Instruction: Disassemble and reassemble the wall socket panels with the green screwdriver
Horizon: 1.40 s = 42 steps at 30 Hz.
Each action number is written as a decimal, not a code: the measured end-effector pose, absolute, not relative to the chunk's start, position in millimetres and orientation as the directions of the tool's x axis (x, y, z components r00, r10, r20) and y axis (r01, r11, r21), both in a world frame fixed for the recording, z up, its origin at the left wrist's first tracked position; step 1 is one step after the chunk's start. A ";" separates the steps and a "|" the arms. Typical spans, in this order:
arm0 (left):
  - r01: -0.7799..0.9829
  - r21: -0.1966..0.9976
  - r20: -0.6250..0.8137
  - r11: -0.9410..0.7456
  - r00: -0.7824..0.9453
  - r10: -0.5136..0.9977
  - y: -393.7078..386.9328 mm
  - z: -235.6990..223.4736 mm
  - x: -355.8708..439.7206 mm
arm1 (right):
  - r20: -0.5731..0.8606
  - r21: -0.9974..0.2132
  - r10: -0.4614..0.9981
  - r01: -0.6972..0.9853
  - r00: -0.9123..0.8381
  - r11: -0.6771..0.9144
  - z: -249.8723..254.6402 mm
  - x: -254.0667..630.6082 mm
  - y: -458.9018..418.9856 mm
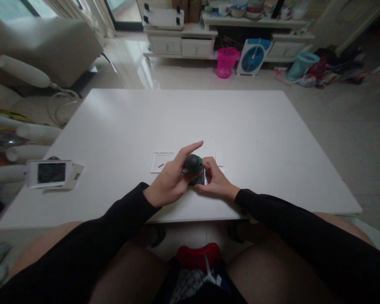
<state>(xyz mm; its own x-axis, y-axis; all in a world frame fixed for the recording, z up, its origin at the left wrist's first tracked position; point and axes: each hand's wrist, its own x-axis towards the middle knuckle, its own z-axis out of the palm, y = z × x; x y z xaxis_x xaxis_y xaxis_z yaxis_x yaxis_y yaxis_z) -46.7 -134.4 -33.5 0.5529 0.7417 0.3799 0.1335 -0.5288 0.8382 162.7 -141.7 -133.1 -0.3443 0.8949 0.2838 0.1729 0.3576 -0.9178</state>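
Note:
Near the front edge of the white table point(240, 126), my left hand point(169, 181) is closed around a screwdriver point(194, 163), its index finger stretched out. The black and green handle stands upright and is seen almost end-on, so its tip is hidden. Below the handle is a small dark boxy object point(199, 180), partly covered by both hands. My right hand point(218, 182) grips that object at its right side between thumb and fingers. Just left of my hands lies a shallow white tray point(154, 165) with a small dark stick point(161, 165) in it.
A flat white piece point(219, 158) lies behind my right hand. At the table's left edge sits an opened white box point(75, 176) with a dark rectangle point(51, 175). Beyond the table are a pink basket point(226, 63) and a blue fan point(253, 58).

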 end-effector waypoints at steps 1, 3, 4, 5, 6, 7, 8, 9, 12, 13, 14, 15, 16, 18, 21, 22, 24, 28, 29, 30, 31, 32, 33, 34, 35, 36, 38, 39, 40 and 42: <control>0.147 0.827 0.377 -0.542 0.570 0.730 -134.1 -32.2 -47.7 | 0.283 -0.916 0.897 0.182 -0.340 0.358 -133.1 162.8 -141.8; 0.121 0.825 0.389 -0.552 0.589 0.709 -133.8 -30.4 -48.2 | 0.274 -0.917 0.899 0.189 -0.341 0.351 -133.8 162.4 -141.9; 0.089 0.834 0.395 -0.544 0.592 0.703 -133.8 -30.0 -47.8 | 0.268 -0.921 0.900 0.184 -0.344 0.344 -134.3 162.1 -142.0; 0.056 0.845 0.401 -0.531 0.589 0.701 -133.9 -29.9 -46.9 | 0.263 -0.925 0.901 0.177 -0.345 0.337 -134.9 161.7 -142.2; 0.032 0.856 0.403 -0.516 0.584 0.705 -134.1 -30.2 -45.9 | 0.258 -0.928 0.902 0.171 -0.346 0.331 -135.5 161.2 -142.2; 0.021 0.863 0.402 -0.505 0.577 0.711 -134.2 -30.7 -44.8 | 0.253 -0.931 0.904 0.167 -0.345 0.324 -135.9 160.8 -142.3; 0.024 0.867 0.397 -0.498 0.572 0.718 -134.1 -31.3 -43.9 | 0.249 -0.933 0.906 0.165 -0.343 0.319 -136.2 160.5 -142.3; 0.032 0.866 0.395 -0.498 0.566 0.724 -133.9 -32.1 -43.4 | 0.248 -0.934 0.906 0.163 -0.344 0.318 -136.4 160.3 -142.2; 0.062 0.844 0.417 -0.533 0.549 0.724 -132.2 -33.9 -44.0 | 0.266 -0.932 0.900 0.147 -0.345 0.332 -136.3 160.3 -141.8; 0.080 0.833 0.424 -0.547 0.541 0.726 -131.5 -34.2 -44.7 | 0.273 -0.930 0.899 0.147 -0.343 0.338 -136.2 160.5 -141.8; 0.103 0.823 0.429 -0.558 0.531 0.731 -130.8 -34.1 -45.6 | 0.276 -0.927 0.899 0.154 -0.339 0.342 -136.1 160.8 -141.8; 0.131 0.814 0.430 -0.565 0.519 0.739 -130.1 -33.8 -46.5 | 0.274 -0.925 0.901 0.165 -0.337 0.343 -136.1 161.1 -141.9; 0.163 0.806 0.427 -0.569 0.505 0.750 -129.5 -33.2 -47.3 | 0.270 -0.924 0.902 0.173 -0.337 0.341 -136.0 161.4 -142.0; 0.210 0.792 0.427 -0.573 0.480 0.766 -128.4 -31.5 -48.8 | 0.261 -0.926 0.903 0.175 -0.340 0.334 -135.8 161.7 -142.4; 0.219 0.770 0.435 -0.599 0.506 0.745 -127.2 -29.2 -50.5 | 0.257 -0.936 0.901 0.143 -0.348 0.322 -135.1 161.9 -142.6; 0.214 0.762 0.434 -0.612 0.532 0.727 -127.1 -28.8 -50.9 | 0.257 -0.937 0.900 0.137 -0.352 0.321 -134.8 161.8 -142.5; 0.184 0.752 0.433 -0.633 0.586 0.685 -127.3 -28.8 -50.8 | 0.257 -0.935 0.898 0.142 -0.357 0.324 -134.3 161.8 -142.1; 0.058 0.806 0.431 -0.589 0.625 0.651 -130.3 -30.6 -47.7 | 0.257 -0.923 0.903 0.191 -0.345 0.335 -135.1 161.8 -141.4; 0.040 0.826 0.422 -0.563 0.618 0.663 -131.0 -31.0 -46.7 | 0.257 -0.922 0.904 0.195 -0.343 0.336 -135.6 161.7 -141.3; 0.030 0.843 0.411 -0.537 0.608 0.679 -131.6 -31.2 -45.8 | 0.256 -0.922 0.904 0.194 -0.342 0.334 -136.1 161.6 -141.4; 0.032 0.853 0.402 -0.521 0.596 0.695 -131.9 -31.3 -45.2 | 0.254 -0.924 0.904 0.190 -0.343 0.332 -136.6 161.4 -141.4; 0.044 0.854 0.400 -0.519 0.583 0.708 -131.9 -31.2 -44.8 | 0.253 -0.926 0.904 0.184 -0.344 0.329 -136.9 161.3 -141.5; 0.068 0.844 0.405 -0.533 0.570 0.715 -131.7 -31.0 -44.7 | 0.252 -0.928 0.904 0.177 -0.347 0.327 -137.2 161.3 -141.6; 0.098 0.823 0.421 -0.560 0.555 0.717 -131.3 -30.7 -44.9 | 0.251 -0.930 0.903 0.170 -0.350 0.325 -137.5 161.2 -141.6; 0.129 0.798 0.442 -0.589 0.540 0.717 -130.8 -30.5 -45.2 | 0.251 -0.932 0.903 0.164 -0.349 0.322 -137.7 161.2 -141.7; 0.154 0.777 0.458 -0.610 0.526 0.717 -130.3 -30.4 -45.7 | 0.249 -0.934 0.904 0.159 -0.348 0.319 -138.0 161.3 -141.7; 0.174 0.770 0.463 -0.614 0.510 0.725 -129.6 -30.4 -46.8 | 0.242 -0.937 0.906 0.160 -0.347 0.312 -138.4 161.5 -141.8; 0.174 0.779 0.454 -0.602 0.506 0.733 -129.4 -30.5 -47.5 | 0.236 -0.937 0.907 0.165 -0.347 0.307 -138.5 161.7 -141.8; 0.173 0.789 0.444 -0.590 0.503 0.741 -129.1 -30.6 -48.2 | 0.231 -0.937 0.908 0.171 -0.349 0.304 -138.5 161.9 -141.9; 0.189 0.790 0.433 -0.584 0.503 0.748 -128.4 -31.0 -49.8 | 0.227 -0.938 0.909 0.173 -0.351 0.301 -138.0 162.4 -142.0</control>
<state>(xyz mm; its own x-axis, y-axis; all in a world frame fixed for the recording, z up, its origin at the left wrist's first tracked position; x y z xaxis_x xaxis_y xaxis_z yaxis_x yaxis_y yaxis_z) -49.8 -128.4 -31.0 0.5025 0.7481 0.4333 0.1886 -0.5840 0.7895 162.4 -142.0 -138.0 -0.3510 0.9085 0.2266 0.1734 0.3009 -0.9378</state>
